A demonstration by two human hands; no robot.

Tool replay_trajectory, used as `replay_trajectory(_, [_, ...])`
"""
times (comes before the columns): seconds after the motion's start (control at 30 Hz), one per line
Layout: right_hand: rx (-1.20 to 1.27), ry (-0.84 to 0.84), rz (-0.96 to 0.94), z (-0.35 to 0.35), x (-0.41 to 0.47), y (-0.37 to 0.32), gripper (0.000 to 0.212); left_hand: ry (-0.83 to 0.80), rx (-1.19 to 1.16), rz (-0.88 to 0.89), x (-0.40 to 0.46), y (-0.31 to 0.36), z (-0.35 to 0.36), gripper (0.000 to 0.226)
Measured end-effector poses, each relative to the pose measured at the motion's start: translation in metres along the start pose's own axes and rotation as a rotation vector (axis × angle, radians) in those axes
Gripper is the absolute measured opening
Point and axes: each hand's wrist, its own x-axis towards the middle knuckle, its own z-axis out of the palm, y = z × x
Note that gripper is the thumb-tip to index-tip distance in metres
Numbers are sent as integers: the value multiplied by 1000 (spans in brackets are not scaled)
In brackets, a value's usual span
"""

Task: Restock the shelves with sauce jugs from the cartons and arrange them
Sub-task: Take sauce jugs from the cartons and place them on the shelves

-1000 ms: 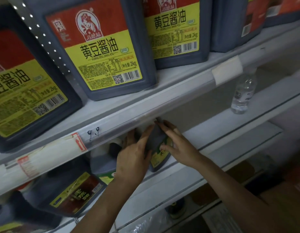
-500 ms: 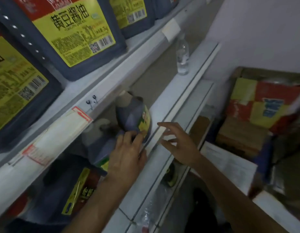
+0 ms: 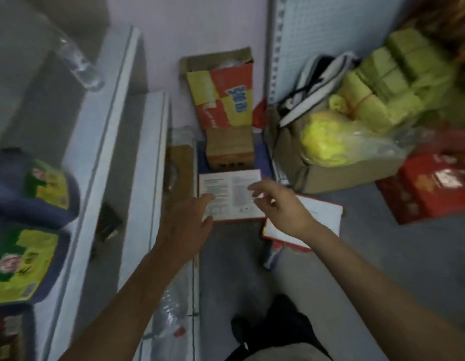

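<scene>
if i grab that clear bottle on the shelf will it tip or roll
The clear bottle looks tall and narrow, so a nudge would probably tip it. It seems round, so once down it may roll along the shelf. It appears to be thin plastic, likely light and squashy.

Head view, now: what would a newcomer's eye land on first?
Both empty hands, left hand and right hand, stretched out over the white leaflet at frame centre. Next, the red-and-yellow carton standing open against the far wall. Then the dark sauce jugs with yellow-green labels on the shelf at the left edge, and the yellow packets piled at upper right.
</scene>
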Motion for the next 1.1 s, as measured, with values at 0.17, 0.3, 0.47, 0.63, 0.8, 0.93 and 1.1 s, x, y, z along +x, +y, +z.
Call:
replay_trajectory(0.17, [-25,125,243,-60,-62,73,28,-171,39,85,45,56,61,54])
replay_trajectory(0.3, [-57,131,341,-87,-96,124,28,-290,81,123,80,97,110,50])
replay_trajectory(0.47, [-98,75,453,-81,-115,186,28,-479,99,214,116,124,189,48])
replay_trajectory(0.63, [-50,69,617,-30,-119,273,25,-690,101,269,145,116,285,41])
replay_trajectory(0.8, [2,45,836,72,-129,375,33,-871,109,245,198,60,402,36])
replay_trajectory(0.93, [19,43,916,165,-128,447,49,-944,224,278,239,2,505,47])
replay_trajectory(1.1, [26,77,1009,267,-109,519,71,-1034,420,511,256,-51,618,39])
